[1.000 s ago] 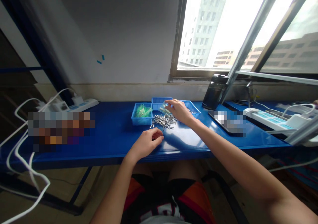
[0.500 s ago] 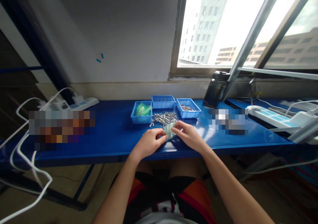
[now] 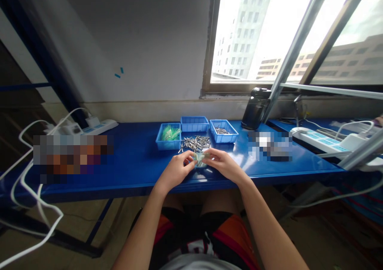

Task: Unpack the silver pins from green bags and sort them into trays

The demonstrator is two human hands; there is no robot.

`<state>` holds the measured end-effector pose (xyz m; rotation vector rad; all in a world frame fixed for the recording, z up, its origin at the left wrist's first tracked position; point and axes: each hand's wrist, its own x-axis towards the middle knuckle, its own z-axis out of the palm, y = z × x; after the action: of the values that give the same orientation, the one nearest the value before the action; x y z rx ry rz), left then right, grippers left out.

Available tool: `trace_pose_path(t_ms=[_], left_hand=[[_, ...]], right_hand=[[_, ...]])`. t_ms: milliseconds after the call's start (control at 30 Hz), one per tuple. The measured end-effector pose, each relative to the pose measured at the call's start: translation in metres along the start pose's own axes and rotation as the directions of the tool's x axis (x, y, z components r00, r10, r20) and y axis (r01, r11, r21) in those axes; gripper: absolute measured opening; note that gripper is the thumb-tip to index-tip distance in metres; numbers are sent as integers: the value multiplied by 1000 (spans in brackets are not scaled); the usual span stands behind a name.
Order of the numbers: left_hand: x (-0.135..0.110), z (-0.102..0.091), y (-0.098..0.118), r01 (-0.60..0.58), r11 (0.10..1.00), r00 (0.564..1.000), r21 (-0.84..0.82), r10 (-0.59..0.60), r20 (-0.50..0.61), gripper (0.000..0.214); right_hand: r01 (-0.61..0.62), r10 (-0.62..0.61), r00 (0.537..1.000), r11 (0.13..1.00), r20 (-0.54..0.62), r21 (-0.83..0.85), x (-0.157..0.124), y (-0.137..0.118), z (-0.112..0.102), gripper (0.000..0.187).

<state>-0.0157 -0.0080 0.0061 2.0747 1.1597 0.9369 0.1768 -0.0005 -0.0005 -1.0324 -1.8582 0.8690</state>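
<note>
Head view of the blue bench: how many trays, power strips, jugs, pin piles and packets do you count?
blue trays: 3
white power strips: 2
black jug: 1
pile of metal pins: 1
small packet, held by left hand and right hand: 1
Total: 8

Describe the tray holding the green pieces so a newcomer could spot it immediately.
On the blue table under the window, three small blue trays sit in a row. It is the leftmost tray: the only one with pale green packets inside, while the middle tray looks empty and the right tray holds metal pins.
</note>
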Motion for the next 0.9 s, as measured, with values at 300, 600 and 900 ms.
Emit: trace_pose_path(t_ms=[300, 600, 900], left_hand=[[1, 1, -1, -40, 998, 999, -58, 38, -29, 14], [1, 1, -4, -62, 998, 996, -14, 61, -65, 12], [-1, -1, 1, -32, 999, 999, -5, 32, -26, 13]], right_hand=[[-28, 28, 1000, 999, 8, -42, 0, -2, 1, 20], [9, -8, 1000, 996, 21, -87, -1, 0, 0, 22], [-25, 22, 1000, 993, -22, -119, -2, 0, 2, 23]])
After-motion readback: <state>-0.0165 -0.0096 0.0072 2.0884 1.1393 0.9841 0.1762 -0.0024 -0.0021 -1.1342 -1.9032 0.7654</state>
